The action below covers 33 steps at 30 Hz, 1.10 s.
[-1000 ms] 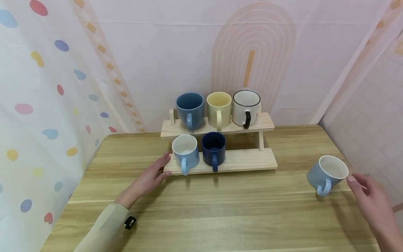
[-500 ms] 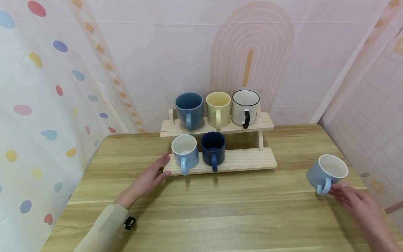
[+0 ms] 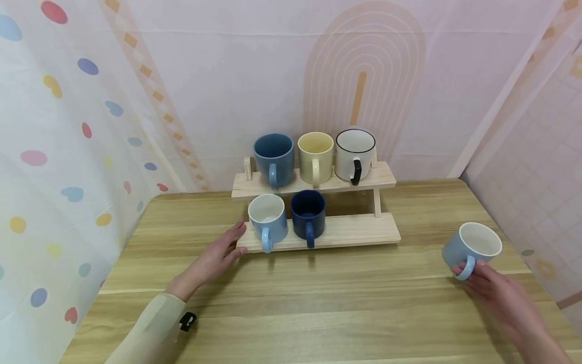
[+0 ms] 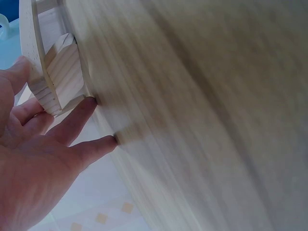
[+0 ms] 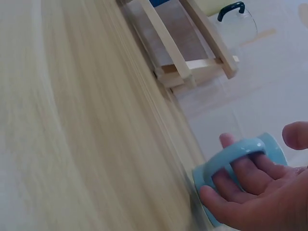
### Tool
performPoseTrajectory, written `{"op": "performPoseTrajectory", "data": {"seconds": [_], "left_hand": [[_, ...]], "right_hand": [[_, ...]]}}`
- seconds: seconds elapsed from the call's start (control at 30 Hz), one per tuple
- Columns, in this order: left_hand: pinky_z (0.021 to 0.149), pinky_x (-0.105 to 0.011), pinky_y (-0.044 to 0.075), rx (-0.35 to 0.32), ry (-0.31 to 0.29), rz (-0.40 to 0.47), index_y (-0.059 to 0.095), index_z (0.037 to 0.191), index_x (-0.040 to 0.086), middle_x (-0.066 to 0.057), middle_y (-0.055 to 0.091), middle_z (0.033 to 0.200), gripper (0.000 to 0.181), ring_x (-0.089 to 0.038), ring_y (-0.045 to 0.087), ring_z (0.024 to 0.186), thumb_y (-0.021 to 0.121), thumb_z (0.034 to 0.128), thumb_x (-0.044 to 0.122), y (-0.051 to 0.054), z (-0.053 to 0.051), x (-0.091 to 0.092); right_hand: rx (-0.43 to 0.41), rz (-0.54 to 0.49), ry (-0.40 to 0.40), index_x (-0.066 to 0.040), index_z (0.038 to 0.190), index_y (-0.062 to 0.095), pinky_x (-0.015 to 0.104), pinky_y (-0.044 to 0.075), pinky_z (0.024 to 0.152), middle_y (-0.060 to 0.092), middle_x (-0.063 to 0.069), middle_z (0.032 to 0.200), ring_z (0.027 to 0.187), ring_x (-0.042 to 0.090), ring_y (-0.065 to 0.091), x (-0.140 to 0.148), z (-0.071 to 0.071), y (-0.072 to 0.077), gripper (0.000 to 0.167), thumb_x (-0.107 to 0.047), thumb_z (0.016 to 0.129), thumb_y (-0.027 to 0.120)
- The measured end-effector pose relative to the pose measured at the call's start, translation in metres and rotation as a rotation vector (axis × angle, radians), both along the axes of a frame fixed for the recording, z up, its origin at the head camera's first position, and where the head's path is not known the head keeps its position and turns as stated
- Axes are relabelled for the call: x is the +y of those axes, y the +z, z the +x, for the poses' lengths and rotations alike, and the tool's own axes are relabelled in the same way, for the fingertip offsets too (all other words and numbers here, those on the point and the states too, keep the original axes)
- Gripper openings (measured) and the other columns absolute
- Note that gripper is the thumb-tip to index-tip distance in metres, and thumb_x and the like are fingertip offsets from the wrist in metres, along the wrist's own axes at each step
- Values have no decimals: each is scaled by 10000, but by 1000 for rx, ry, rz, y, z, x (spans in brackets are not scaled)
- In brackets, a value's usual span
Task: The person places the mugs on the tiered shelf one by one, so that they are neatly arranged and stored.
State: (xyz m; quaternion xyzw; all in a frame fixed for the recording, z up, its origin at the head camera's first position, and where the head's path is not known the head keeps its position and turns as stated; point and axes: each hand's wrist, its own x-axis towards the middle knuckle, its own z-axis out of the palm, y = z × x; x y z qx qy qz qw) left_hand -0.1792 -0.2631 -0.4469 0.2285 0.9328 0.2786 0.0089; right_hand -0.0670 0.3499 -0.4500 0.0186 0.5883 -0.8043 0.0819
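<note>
My left hand (image 3: 211, 260) grips the left end of a two-tier wooden rack's lower board (image 3: 359, 231), with the thumb at the front edge and fingers toward the back. In the left wrist view, two fingertips touch the wood-grain tabletop. My right hand (image 3: 502, 298) is at a light blue mug (image 3: 459, 250) with a white inside, standing at the table's right. Several of its fingers pass through the mug's handle (image 5: 236, 149); the thumb (image 5: 296, 135) stands apart from the mug in the right wrist view.
On the lower board stand a light blue mug (image 3: 268, 220) and a navy mug (image 3: 308, 215). The upper board (image 3: 243, 187) carries a blue mug (image 3: 275, 161), a yellow mug (image 3: 316, 159) and a white black-rimmed mug (image 3: 354, 155). Patterned curtains (image 3: 236, 86) hang behind the table.
My right hand has moved left and down from beside the right-hand mug's rim, and its fingers have gone through the handle. That mug, the rack and my left hand look unmoved.
</note>
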Motion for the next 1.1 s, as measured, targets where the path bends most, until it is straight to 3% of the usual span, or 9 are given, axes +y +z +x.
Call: {"op": "performPoseTrajectory", "data": {"seconds": [0.17, 0.37, 0.57, 0.8, 1.1], "left_hand": [[1161, -593, 347, 3, -4, 2, 379, 1551, -76, -256, 287, 1649, 622, -440, 399, 1453, 625, 1051, 199, 0, 0, 0], [1159, -595, 348, 9, -2, 6, 381, 1547, -84, -259, 291, 1646, 618, -443, 400, 1451, 629, 1047, 181, 0, 0, 1], [1162, -597, 343, 11, -2, 1, 387, 1542, -88, -263, 293, 1643, 612, -447, 393, 1454, 630, 1046, 177, 1, 1, 1], [1166, -601, 334, 4, 3, -2, 385, 1547, -79, -256, 286, 1649, 615, -448, 375, 1465, 627, 1049, 187, 2, 1, 2], [1161, -601, 340, 2, -3, 2, 375, 1548, -87, -265, 281, 1648, 617, -454, 371, 1464, 621, 1053, 188, 3, 1, 3]], "right_hand": [[-42, -46, -44, -113, 1035, 756, 223, 581, 850, 761, -10, 1007, 991, 68, 715, -6, -3, -2, 404, -207, 1143, 379], [20, -99, -142, -84, 992, 712, 203, 565, 844, 685, -19, 933, 906, 72, 681, -10, 0, -11, 331, -173, 1127, 424], [96, -96, -215, -49, 953, 755, 203, 580, 831, 704, 3, 908, 878, 77, 690, -9, 1, -12, 333, -82, 1105, 460], [164, -64, -232, -29, 970, 763, 210, 584, 850, 729, 10, 921, 899, 78, 710, -13, -1, -7, 300, -59, 1093, 491], [231, -17, -237, -4, 994, 763, 210, 579, 869, 730, 21, 909, 921, 89, 716, -28, 0, 12, 293, -40, 1090, 489]]}}
